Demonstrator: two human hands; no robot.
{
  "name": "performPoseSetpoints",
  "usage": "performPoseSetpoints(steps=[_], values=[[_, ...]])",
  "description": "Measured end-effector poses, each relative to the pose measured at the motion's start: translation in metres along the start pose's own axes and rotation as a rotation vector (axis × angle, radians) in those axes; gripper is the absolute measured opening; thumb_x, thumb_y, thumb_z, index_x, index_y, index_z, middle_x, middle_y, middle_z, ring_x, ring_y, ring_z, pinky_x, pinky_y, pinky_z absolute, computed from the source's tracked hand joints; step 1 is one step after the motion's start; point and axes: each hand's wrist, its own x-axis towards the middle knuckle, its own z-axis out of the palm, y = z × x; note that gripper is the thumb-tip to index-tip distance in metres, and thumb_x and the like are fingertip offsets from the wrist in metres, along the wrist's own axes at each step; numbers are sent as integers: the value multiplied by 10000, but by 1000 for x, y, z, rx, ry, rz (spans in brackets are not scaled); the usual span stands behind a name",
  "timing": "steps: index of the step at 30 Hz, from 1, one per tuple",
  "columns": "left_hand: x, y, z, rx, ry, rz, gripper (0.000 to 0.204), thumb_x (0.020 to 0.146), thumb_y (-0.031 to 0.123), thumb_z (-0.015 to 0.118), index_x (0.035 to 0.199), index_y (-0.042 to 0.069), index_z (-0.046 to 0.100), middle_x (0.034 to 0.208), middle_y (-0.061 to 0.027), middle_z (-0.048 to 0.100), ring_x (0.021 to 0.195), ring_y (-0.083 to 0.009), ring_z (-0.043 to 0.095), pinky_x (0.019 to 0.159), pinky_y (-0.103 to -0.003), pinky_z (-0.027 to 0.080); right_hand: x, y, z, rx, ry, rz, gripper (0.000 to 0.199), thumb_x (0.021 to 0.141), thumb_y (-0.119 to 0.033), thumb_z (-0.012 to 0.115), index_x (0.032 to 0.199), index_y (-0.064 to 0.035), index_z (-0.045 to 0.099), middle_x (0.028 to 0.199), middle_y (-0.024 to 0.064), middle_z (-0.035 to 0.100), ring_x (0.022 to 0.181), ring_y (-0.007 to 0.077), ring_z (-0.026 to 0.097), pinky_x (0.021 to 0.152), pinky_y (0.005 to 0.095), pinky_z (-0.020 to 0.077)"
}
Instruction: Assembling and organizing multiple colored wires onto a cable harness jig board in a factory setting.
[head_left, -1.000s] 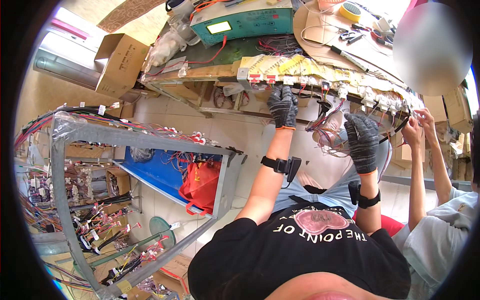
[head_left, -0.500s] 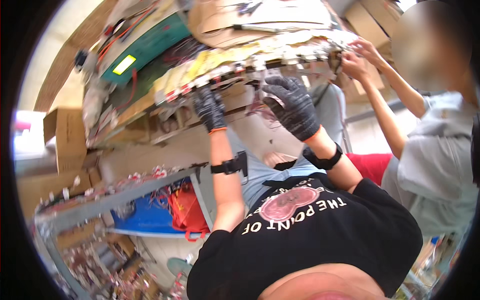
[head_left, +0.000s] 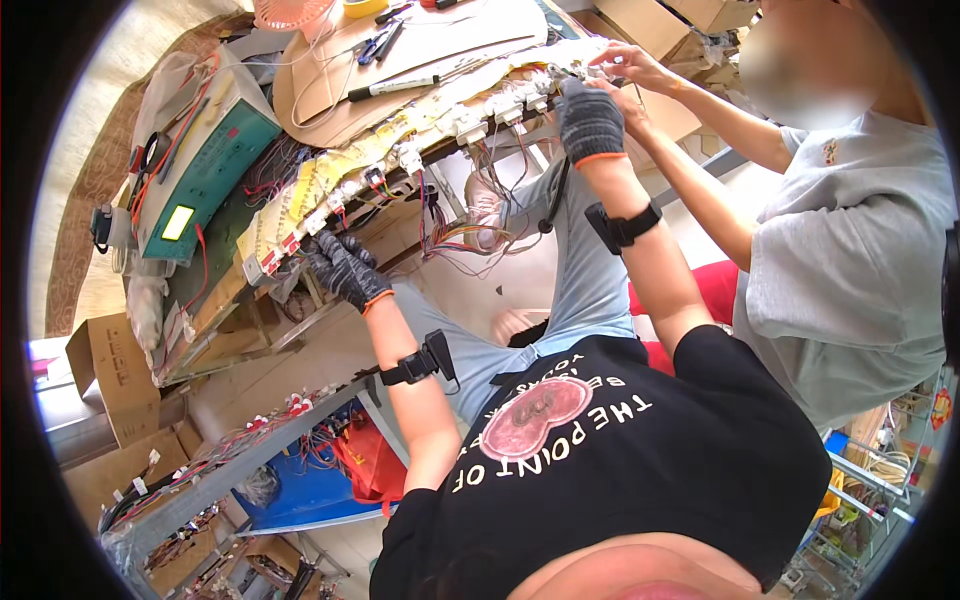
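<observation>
A long row of white connectors [head_left: 410, 157] runs along the workbench's front edge, with yellow tape behind it and coloured wires [head_left: 465, 235] hanging below. My left hand [head_left: 345, 272], in a dark grey knit glove with an orange cuff, is beside the row's left end. Its fingers are bent loosely and apart, with nothing seen in them. At the right end, my right hand [head_left: 592, 125], gloved alike, reaches up to the connectors with its fingers closed; what they hold is hidden. Right beside it, a co-worker's bare hands [head_left: 637, 80] are at the same end of the row.
A green instrument box [head_left: 215, 170] with a lit screen stands at the left of the bench. A round cardboard sheet [head_left: 310, 85] bears a marker pen [head_left: 395, 88] and pliers [head_left: 380, 42]. Behind my left arm is a metal rack [head_left: 210, 500] with wires. The co-worker sits close on my right.
My right hand has gone from in front of the row's middle up to its right end, next to the co-worker's hands. My left hand is now nearer the row's left end. The view has shifted.
</observation>
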Motion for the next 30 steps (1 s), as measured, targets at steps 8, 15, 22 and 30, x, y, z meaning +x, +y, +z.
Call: performPoseSetpoints(steps=[8, 15, 22, 30], values=[[1, -1, -3, -41, -39, -1, 133, 890, 241, 500, 845, 118, 475, 536, 16, 443, 368, -58, 328, 304, -204, 235, 24, 24, 41, -15, 243, -170, 121, 750, -89, 531, 838, -37, 596, 766, 172, 627, 723, 327, 627, 609, 411, 495], [10, -8, -9, -106, -83, 20, 117, 886, 226, 510, 865, 112, 498, 531, 23, 438, 372, -50, 330, 310, -201, 229, 9, 8, 29, 43, 360, -187, 100, 748, -133, 546, 784, -47, 581, 748, 164, 598, 717, 330, 587, 641, 409, 464], [9, -6, -8, -93, -40, -6, 116, 884, 219, 512, 863, 106, 504, 532, 11, 457, 365, -58, 348, 306, -196, 243, 14, 29, 27, 64, 214, -320, 140, 735, -193, 584, 774, -58, 584, 762, 149, 591, 744, 337, 572, 665, 412, 458], [8, -4, -8, -91, -30, -19, 114, 890, 216, 504, 877, 103, 497, 528, 3, 463, 357, -61, 352, 300, -197, 244, 13, 30, 37, -58, 320, -306, 200, 726, -138, 566, 906, -59, 603, 821, 149, 621, 768, 315, 603, 659, 395, 476]])
